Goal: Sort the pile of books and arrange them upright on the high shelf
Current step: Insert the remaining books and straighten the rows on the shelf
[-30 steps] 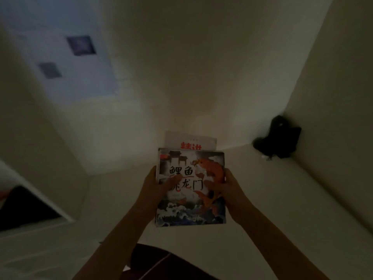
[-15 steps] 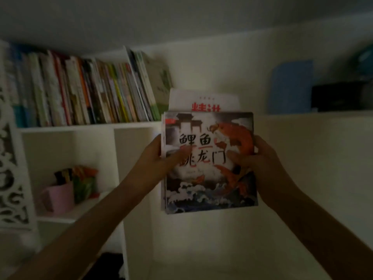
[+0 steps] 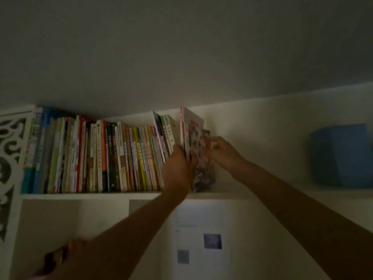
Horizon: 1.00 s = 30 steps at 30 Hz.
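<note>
A long row of upright books (image 3: 105,156) fills the left part of the high white shelf (image 3: 96,196). At the row's right end stands a small stack of books (image 3: 202,158), its outer cover showing a dark picture with an orange fish. My left hand (image 3: 177,168) grips the stack's near edge from the left. My right hand (image 3: 222,150) holds the cover side from the right, fingers curled at its upper edge. The stack's bottom rests on the shelf board. A taller white book (image 3: 191,120) rises behind within the stack.
A blue box-like object (image 3: 341,156) sits on the shelf far to the right, with bare shelf between it and the books. A carved white panel (image 3: 10,158) borders the left. Below hang a paper sheet (image 3: 201,239) and lower compartments. The ceiling is close above.
Both hands have lifted the fish-cover stack from chest height up onto the high shelf and turned it side-on against the row's right end. The view has tilted up.
</note>
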Tool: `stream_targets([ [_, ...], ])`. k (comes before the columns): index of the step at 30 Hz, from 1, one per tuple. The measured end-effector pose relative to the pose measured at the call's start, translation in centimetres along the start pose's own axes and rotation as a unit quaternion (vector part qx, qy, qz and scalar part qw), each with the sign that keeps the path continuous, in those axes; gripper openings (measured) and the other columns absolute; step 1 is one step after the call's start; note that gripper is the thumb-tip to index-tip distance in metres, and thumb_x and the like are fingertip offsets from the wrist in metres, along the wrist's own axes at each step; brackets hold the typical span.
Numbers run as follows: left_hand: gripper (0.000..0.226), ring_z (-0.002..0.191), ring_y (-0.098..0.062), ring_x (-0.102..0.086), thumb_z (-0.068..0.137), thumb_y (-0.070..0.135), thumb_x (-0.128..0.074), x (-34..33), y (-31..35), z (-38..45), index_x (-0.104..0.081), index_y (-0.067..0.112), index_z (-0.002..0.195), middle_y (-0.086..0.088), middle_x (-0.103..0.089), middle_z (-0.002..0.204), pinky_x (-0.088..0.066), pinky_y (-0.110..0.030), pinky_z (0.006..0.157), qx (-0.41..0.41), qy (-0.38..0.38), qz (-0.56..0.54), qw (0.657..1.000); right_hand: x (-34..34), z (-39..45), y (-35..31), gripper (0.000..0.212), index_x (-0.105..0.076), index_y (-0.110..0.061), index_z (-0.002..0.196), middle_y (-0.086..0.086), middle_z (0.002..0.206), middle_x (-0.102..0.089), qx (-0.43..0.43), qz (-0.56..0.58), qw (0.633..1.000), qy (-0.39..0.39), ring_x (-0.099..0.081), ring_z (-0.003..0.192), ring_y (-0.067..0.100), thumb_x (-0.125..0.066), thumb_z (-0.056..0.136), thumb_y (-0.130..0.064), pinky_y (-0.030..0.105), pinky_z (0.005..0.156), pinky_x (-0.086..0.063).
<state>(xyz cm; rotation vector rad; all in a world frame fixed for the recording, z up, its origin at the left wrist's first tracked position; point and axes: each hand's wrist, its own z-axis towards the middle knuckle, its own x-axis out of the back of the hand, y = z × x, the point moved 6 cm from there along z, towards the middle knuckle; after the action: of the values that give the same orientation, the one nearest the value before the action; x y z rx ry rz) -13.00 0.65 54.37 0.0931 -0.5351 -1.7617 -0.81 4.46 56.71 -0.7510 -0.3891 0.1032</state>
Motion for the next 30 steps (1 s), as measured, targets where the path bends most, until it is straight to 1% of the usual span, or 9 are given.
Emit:
stream_targets([
  [3, 0.038, 0.084, -0.018, -0.052, 0.096, 0.044, -0.036, -0.9, -1.6, 0.5, -0.052, 0.012, 0.106, -0.008, -0.051, 0.107, -0.046, -0.029, 0.067, -0.005, 0.030, 0.093, 0.995, -2.1, 0.7, 2.1, 0.017, -0.056, -0.024, 0.109, 0.000, 0.102, -0.061, -0.037, 0.055, 0.997, -0.036, -0.057, 0.074, 0.006, -0.056, 0.093, -0.028, 0.018, 0.058, -0.045],
  [5, 0.047, 0.096, -0.020, -0.052, 0.095, 0.049, -0.031, 0.2, -3.1, 0.6, -0.053, 0.014, 0.116, -0.009, -0.045, 0.113, -0.045, -0.028, 0.076, -0.087, 0.044, 0.113, 0.989, -2.9, 0.8, 3.4, 0.032, -0.051, -0.024, 0.121, -0.006, 0.100, -0.062, -0.051, 0.048, 0.995, -0.072, -0.059, 0.075, 0.004, -0.059, 0.091, -0.032, 0.016, 0.056, -0.048],
  [8, 0.072, 0.126, -0.029, -0.040, 0.087, 0.065, -0.029, 1.7, -6.3, 1.0, -0.031, 0.020, 0.143, -0.014, -0.036, 0.139, -0.033, -0.045, 0.102, -0.209, 0.034, 0.134, 0.968, -3.7, 1.5, 3.9, 0.063, -0.037, -0.028, 0.139, -0.008, 0.116, -0.053, 0.006, -0.021, 0.995, -0.101, -0.056, 0.091, 0.000, -0.067, 0.084, -0.033, 0.010, 0.061, -0.046],
  [10, 0.089, 0.142, -0.027, -0.010, 0.077, 0.077, -0.021, 0.8, -7.8, 1.9, -0.006, 0.025, 0.148, -0.011, -0.006, 0.156, -0.012, -0.051, 0.112, -0.242, -0.040, 0.159, 0.956, -4.1, 2.0, 3.5, 0.070, -0.034, -0.031, 0.141, -0.011, 0.112, -0.049, 0.046, -0.060, 0.993, -0.095, -0.053, 0.086, -0.005, -0.071, 0.081, -0.027, 0.006, 0.059, -0.045],
  [13, 0.104, 0.142, -0.018, 0.011, 0.067, 0.083, -0.023, -1.9, -9.0, 2.7, 0.021, 0.025, 0.141, -0.003, 0.029, 0.151, -0.006, -0.047, 0.117, -0.244, -0.128, 0.192, 0.942, -5.1, 3.3, 3.7, 0.067, -0.039, -0.029, 0.136, -0.007, 0.114, -0.052, 0.071, -0.074, 0.993, -0.062, -0.055, 0.097, 0.008, -0.073, 0.079, -0.018, 0.016, 0.072, -0.049],
  [16, 0.093, 0.142, -0.019, 0.010, 0.074, 0.080, -0.012, -2.6, -9.5, 2.9, 0.019, 0.027, 0.144, -0.005, 0.027, 0.152, -0.002, -0.043, 0.113, -0.269, -0.094, 0.169, 0.943, -5.7, 4.7, 4.7, 0.068, -0.040, -0.025, 0.137, -0.002, 0.124, -0.053, 0.051, -0.027, 0.997, -0.050, -0.055, 0.106, 0.015, -0.074, 0.079, -0.014, 0.033, 0.090, -0.050],
  [19, 0.088, 0.140, -0.012, 0.017, 0.074, 0.081, -0.001, -2.3, -9.9, 2.9, 0.023, 0.030, 0.142, 0.002, 0.033, 0.150, 0.005, -0.041, 0.110, -0.252, -0.105, 0.165, 0.948, -6.0, 5.2, 5.1, 0.070, -0.034, -0.024, 0.142, -0.005, 0.127, -0.051, 0.050, -0.061, 0.996, -0.027, -0.051, 0.108, 0.012, -0.069, 0.082, -0.015, 0.026, 0.092, -0.043],
  [24, 0.069, 0.142, -0.009, -0.013, 0.087, 0.063, -0.022, -0.1, -9.3, 2.6, -0.020, 0.026, 0.146, 0.009, -0.003, 0.156, -0.019, -0.045, 0.116, -0.245, -0.113, 0.004, 0.963, -5.7, 4.2, 4.1, 0.064, -0.035, -0.023, 0.142, -0.003, 0.129, -0.050, 0.056, -0.110, 0.992, -0.025, -0.042, 0.107, 0.005, -0.066, 0.086, -0.020, 0.016, 0.085, -0.036],
  [30, 0.038, 0.117, -0.004, -0.039, 0.094, 0.015, -0.051, 3.1, -10.9, 3.9, -0.044, 0.015, 0.132, -0.002, -0.041, 0.136, -0.041, -0.020, 0.098, -0.147, -0.073, -0.111, 0.980, -5.3, 4.7, 2.0, 0.066, -0.034, -0.019, 0.141, 0.009, 0.141, -0.038, 0.104, -0.167, 0.979, 0.055, -0.041, 0.120, 0.016, -0.067, 0.084, -0.030, 0.022, 0.093, -0.032],
])
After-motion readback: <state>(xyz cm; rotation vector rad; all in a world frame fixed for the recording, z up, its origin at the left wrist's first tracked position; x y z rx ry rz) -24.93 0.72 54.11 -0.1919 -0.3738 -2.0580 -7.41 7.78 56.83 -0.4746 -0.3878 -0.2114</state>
